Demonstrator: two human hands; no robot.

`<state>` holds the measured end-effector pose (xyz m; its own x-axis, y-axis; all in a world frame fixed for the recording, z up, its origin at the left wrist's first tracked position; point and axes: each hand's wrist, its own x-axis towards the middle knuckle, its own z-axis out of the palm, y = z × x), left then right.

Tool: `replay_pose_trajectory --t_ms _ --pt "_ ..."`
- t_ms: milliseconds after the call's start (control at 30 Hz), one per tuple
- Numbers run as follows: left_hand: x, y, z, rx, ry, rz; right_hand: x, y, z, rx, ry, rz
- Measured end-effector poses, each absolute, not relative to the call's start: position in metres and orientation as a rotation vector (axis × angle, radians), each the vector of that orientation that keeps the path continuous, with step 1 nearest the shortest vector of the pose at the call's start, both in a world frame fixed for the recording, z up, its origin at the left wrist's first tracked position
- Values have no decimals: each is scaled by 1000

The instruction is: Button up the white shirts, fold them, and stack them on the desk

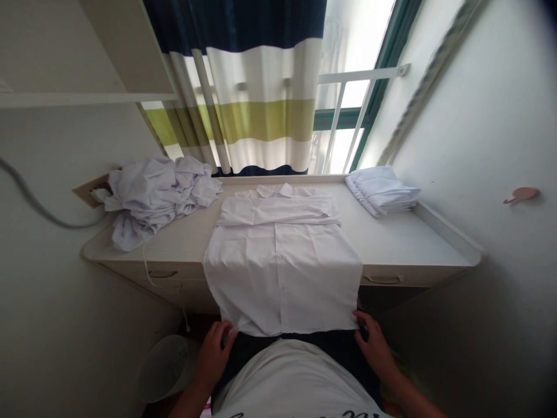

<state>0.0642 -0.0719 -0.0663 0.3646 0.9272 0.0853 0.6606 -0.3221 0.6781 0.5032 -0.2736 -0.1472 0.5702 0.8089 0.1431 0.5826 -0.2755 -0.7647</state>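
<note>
A white button-up shirt [282, 273] lies front side up, its collar toward the window and its sleeves folded across the upper part. The lower part hangs over the front edge of the desk toward me. At the hem's left corner, my left hand [216, 347] pinches the cloth between thumb and fingers. My right hand [372, 339] grips the right corner of the hem in the same way. Between the two hands the hem is spread wide, with a few soft creases near the left corner.
On the desk [418, 244], a crumpled heap of white clothes [161, 191] sits at left and a folded white stack [383, 188] at back right. A white cord [147, 267] hangs over the front. A bin [163, 368] stands below left. A striped curtain [261, 75] covers the window.
</note>
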Motion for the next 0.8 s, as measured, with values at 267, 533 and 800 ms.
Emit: replay_pose_trajectory --t_ms 267,533,800 --pt "66 -58 -61 2038 1337 502 504 -278 -152 -1971 -1072 370" --pt "38 -72 -52 2394 1118 805 498 -289 -143 -1911 -1102 291" --pt "-7 -98 -71 2420 1198 915 492 -312 -124 -1936 -921 530"
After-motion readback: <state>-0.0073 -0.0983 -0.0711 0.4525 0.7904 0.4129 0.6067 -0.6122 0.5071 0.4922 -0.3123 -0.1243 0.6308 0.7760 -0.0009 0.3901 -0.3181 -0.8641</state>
